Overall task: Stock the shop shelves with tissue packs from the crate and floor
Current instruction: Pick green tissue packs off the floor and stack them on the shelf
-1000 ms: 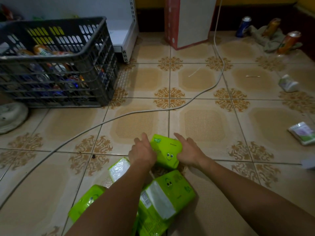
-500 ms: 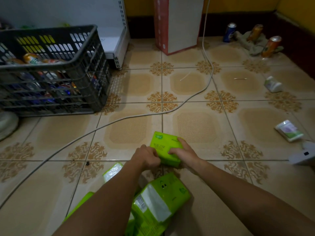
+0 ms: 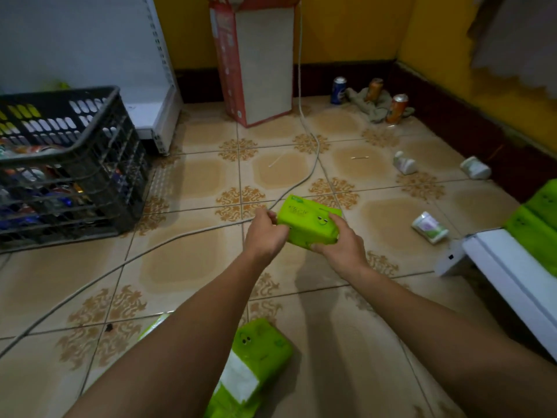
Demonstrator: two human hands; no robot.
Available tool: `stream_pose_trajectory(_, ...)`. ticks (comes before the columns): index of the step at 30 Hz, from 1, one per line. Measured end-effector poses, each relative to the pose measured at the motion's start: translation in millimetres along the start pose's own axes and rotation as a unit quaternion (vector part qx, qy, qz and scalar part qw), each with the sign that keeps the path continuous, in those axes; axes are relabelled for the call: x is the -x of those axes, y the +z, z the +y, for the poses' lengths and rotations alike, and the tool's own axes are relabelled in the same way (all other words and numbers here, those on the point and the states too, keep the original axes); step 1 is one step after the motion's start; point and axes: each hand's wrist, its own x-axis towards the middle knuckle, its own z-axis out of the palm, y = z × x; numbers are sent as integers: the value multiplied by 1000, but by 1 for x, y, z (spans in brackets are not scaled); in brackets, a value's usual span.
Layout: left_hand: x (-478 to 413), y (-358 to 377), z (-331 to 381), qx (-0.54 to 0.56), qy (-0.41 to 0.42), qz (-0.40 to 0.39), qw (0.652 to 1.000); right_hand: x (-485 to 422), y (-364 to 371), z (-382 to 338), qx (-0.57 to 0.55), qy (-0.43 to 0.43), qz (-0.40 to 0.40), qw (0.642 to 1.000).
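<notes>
Green plastic wrap, printed with a small smiling face, covers the tissue pack (image 3: 309, 221) a person holds above the tiled floor (image 3: 180, 260). The left hand (image 3: 263, 233) grips one end and the right hand (image 3: 340, 245) curls round the other, apparently to carry it level to the white shelf (image 3: 512, 276) at right, where matching packs (image 3: 533, 224) sit. Another pack (image 3: 256, 357) lies below on the floor; the dark crate (image 3: 75, 164) stands well apart at left.

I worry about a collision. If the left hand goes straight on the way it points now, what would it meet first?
The green pack, which the left hand grips together with the right hand. Beyond it, the way looks free above the floor, though depth is unclear.
</notes>
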Motion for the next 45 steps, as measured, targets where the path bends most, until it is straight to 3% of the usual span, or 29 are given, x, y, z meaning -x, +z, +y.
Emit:
stream_pose_trajectory(8,21,76,98,35,165,-36,985,15,-107,8,-115,-2,166,980)
stream_pose_trajectory(14,54,132,156,54,249,-88,963,20,-199,32,-54,-48,297,952)
stream_pose_trajectory(20,65,174,165,13,225,-98,969,25,-276,61,-10,-35,386,922)
stream_pose_trajectory(24,79,204,163,41,213,-137,967,27,-313,88,-21,2,440,898)
stream_pose_trajectory(31,102,255,162,49,211,-209,953,33,-354,131,-30,59,496,866)
stream_pose_trajectory(45,97,267,134,-13,205,-215,955,23,-375,143,-4,53,480,876)
